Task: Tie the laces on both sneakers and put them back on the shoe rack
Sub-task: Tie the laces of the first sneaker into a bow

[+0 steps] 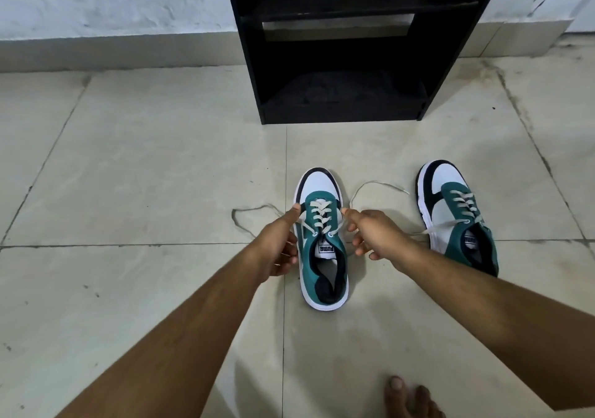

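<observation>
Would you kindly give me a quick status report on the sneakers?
Both hands, left and right, pinching lace ends of centre sneaker. Right sneaker untied. Both on floor; shoe rack path unobstructed.

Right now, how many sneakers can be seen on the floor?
2. One sneaker lies in the middle, between the left hand and the right hand. The other sneaker lies further right, laces loose.

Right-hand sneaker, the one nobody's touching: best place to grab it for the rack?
Grip the right sneaker at its open collar, fingers inside the heel opening and thumb on the outer heel, coming from above at the near end. It sits upright with the toe pointing at the shoe rack, so the heel faces the person. Its loose lace trails left; gather it first.
</observation>
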